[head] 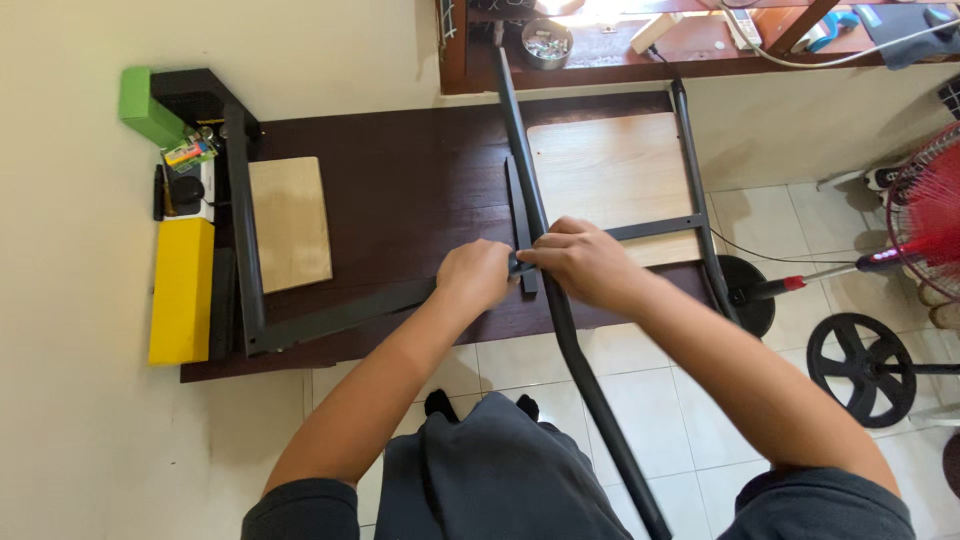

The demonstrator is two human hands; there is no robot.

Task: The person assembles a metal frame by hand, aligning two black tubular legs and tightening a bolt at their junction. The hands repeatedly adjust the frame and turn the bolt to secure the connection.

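Note:
A long black metal tube point(522, 140) runs from the shelf at the top down past my legs. My right hand point(583, 262) is closed around it at mid-length. My left hand point(474, 276) grips the end of a flat black metal bar point(340, 315) that reaches left to a black frame leg point(243, 220). Both hands meet at the joint, beside a short black bracket point(517, 215). A second black tube point(692, 190) with a crossbar point(655, 228) lies over a light wooden panel point(610, 170).
All parts rest on a dark brown board point(400, 170) on a white tiled floor. A smaller wooden panel point(290, 222), a yellow box point(181, 290) and a green box point(146, 106) lie left. Weight plates point(860, 368) and a red fan point(930, 210) stand right.

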